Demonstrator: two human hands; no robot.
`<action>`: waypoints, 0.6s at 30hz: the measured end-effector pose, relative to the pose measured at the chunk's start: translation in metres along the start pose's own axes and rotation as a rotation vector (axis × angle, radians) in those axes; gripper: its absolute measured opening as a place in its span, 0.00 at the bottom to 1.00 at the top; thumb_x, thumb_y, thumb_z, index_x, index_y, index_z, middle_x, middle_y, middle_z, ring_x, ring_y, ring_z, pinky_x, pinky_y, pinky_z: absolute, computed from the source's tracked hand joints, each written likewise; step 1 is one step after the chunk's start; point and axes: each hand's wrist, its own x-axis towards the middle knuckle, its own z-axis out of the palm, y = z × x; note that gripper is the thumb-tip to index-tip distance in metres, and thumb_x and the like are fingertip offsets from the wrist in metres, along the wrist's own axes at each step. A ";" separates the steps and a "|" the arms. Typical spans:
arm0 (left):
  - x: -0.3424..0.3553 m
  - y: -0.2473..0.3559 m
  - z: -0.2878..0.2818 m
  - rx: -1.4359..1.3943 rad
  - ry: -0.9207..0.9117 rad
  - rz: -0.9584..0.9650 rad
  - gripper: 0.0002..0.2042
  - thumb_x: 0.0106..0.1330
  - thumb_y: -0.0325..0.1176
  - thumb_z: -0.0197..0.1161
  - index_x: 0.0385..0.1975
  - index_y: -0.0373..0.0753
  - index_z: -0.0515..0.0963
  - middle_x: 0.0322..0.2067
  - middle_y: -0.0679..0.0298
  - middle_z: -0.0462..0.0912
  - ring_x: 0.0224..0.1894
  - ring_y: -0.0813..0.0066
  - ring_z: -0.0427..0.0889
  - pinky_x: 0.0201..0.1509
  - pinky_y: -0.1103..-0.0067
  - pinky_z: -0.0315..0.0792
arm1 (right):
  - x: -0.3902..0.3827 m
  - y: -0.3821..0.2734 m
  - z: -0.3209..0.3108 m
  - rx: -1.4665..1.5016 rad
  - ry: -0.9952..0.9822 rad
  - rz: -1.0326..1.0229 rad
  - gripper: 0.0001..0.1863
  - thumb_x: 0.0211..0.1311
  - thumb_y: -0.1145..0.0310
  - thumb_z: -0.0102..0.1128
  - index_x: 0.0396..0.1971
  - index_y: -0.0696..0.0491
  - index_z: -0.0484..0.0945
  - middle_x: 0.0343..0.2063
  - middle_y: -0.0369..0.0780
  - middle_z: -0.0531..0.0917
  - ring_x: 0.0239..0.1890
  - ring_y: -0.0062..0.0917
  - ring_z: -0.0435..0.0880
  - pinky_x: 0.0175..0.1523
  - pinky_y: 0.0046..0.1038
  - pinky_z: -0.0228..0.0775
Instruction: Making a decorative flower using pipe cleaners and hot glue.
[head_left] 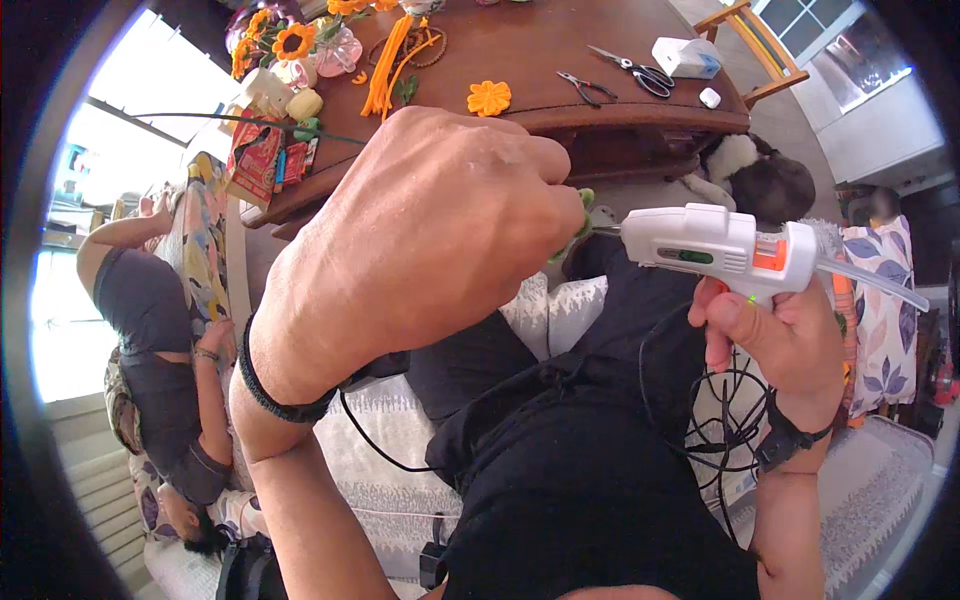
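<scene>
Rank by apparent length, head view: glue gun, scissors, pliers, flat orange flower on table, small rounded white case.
1. Glue gun (much nearer the camera, so true size rank is unsure)
2. Scissors
3. Pliers
4. Flat orange flower
5. Small rounded white case

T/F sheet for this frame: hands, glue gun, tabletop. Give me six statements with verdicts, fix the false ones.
1. The right hand holds a white glue gun. True.
2. The left hand holds a green piece. True.
3. The glue gun points away from the left hand. False: it points toward it.
4. An orange flower lies on the brown table. True.
5. The flower lies on top of the green piece. False: they are apart.
6. The pliers lie right of the scissors. False: left.
</scene>
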 end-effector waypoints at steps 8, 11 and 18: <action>0.000 0.000 0.001 0.022 -0.011 -0.009 0.04 0.50 0.25 0.66 0.25 0.40 0.78 0.23 0.63 0.74 0.28 0.60 0.80 0.30 0.66 0.74 | -0.001 0.000 0.000 0.029 0.011 -0.017 0.27 0.65 0.56 0.68 0.54 0.63 0.77 0.30 0.41 0.84 0.20 0.18 0.81 0.24 0.19 0.72; 0.000 -0.001 0.000 0.009 -0.006 -0.006 0.04 0.50 0.25 0.66 0.26 0.40 0.79 0.23 0.63 0.75 0.28 0.60 0.80 0.30 0.66 0.74 | -0.002 -0.001 -0.001 0.021 0.008 -0.016 0.26 0.66 0.57 0.68 0.53 0.63 0.78 0.30 0.41 0.84 0.20 0.19 0.81 0.24 0.19 0.72; 0.003 0.000 0.000 -0.007 0.012 0.013 0.04 0.50 0.25 0.66 0.26 0.39 0.79 0.22 0.63 0.74 0.28 0.59 0.80 0.29 0.66 0.73 | 0.001 0.000 -0.002 0.015 -0.010 -0.006 0.25 0.65 0.56 0.69 0.50 0.63 0.79 0.30 0.41 0.84 0.20 0.19 0.81 0.24 0.19 0.72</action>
